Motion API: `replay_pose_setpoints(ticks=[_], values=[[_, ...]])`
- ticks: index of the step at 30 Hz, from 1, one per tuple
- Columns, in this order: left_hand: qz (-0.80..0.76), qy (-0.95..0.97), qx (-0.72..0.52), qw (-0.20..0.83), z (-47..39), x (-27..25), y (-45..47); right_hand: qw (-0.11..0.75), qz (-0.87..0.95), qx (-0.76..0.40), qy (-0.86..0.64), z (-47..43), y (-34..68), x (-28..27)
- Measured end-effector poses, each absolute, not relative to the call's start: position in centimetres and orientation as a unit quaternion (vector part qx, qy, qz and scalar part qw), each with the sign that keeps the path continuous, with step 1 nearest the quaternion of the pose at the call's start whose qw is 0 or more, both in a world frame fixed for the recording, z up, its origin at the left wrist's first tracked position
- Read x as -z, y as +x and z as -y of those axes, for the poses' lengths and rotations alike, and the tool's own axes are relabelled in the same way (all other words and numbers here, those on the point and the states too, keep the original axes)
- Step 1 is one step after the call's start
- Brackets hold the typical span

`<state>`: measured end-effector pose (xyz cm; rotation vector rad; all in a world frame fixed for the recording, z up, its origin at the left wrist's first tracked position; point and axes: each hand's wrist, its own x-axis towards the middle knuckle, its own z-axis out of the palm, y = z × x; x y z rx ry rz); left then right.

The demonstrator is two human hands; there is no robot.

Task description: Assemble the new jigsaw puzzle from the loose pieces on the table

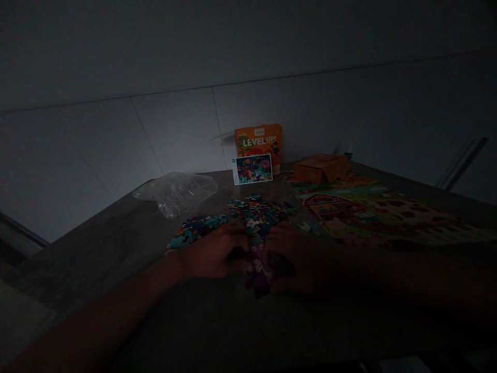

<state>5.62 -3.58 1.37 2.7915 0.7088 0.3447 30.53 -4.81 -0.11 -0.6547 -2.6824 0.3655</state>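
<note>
In the dim light, several joined purple puzzle pieces (258, 267) with a pair of round eyes lie on the grey table between my hands. My left hand (219, 251) is curled against their left edge, thumb and fingers closing on them. From the other side my right hand (297, 256) grips their right edge, its fingers partly lost in shadow. Just beyond my fingertips is a heap of loose puzzle pieces (258, 210). More teal and dark pieces (194, 230) are spread past my left hand.
A picture card (253, 170) leans on an orange puzzle box (267, 135) by the wall. A clear plastic bag (176, 191) lies at the back left. An assembled farm puzzle (349, 212) covers the right side, with another orange box (322, 168) at its far edge.
</note>
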Motion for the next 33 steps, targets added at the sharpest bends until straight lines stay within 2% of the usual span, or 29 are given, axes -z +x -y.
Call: replay_pose_setpoints(ticks=[4,20,27,33], values=[[-0.251,0.956,-0.11,0.104,3.5,-1.2,5.5,0.157,0.952,-0.127,-0.231,4.6,30.6,0.2],[-0.203,0.966,-0.099,0.128,3.6,-2.3,5.1,0.212,0.957,-0.178,-0.087,3.9,30.3,0.2],[-0.183,0.969,-0.086,0.144,3.9,-2.6,4.9,0.294,0.923,-0.232,-0.093,4.6,30.6,0.2],[-0.182,0.965,-0.09,0.166,4.2,-2.4,5.4,0.348,0.884,-0.26,-0.174,3.8,30.5,0.6]])
